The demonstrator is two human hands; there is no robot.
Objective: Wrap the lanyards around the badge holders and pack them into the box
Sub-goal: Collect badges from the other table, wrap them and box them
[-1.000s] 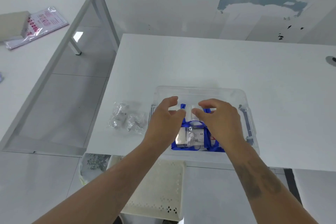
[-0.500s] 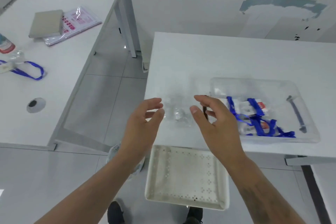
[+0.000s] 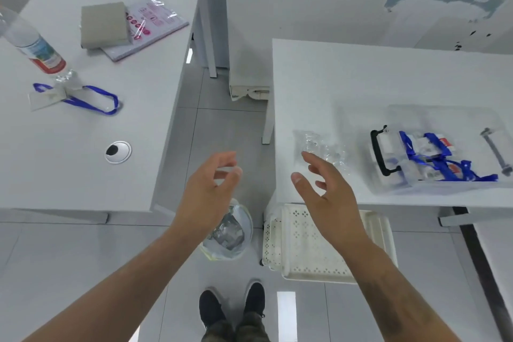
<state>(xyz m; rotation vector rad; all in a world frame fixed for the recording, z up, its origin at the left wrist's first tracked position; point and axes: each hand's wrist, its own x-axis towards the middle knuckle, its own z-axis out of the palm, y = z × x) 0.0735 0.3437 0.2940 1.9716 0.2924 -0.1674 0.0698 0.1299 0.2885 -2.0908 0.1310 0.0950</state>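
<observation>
Lanyards in blue, wound about their badge holders, already lie packed in the clear box (image 3: 444,183) on the desk (image 3: 361,78) at the right of the frame; motion blur smears them, so I count perhaps three or four bundles there and cannot be surer. One more badge holder (image 3: 45,98) with its loose blue lanyard (image 3: 91,104) lies flat on the second desk (image 3: 83,175) at the left of the frame, just below a plastic bottle (image 3: 33,44), not yet wrapped.

Both hands hang in the middle of the frame, over the floor gap between the two desks. The left hand (image 3: 206,194) is half open, fingers loosely curled toward the thumb, with nothing in it. The right hand (image 3: 330,197) is spread wider, palm turned inward, and also bare of any load.

The step in hand looks like the passage between packing one bundle and fetching the next piece. The next move calls for a reach up and left to the loose holder, a pinch on the card, and then turns of the strap around it before it goes across to the box.

Counted otherwise: two desks, one box with two dark handles, one crumpled heap of clear wrappers (image 3: 322,150) near the right desk's edge, one grey pad (image 3: 104,25) on a printed packet (image 3: 152,28) at upper left, one bin (image 3: 227,230) and one white perforated basket (image 3: 319,244) on the floor.
</observation>
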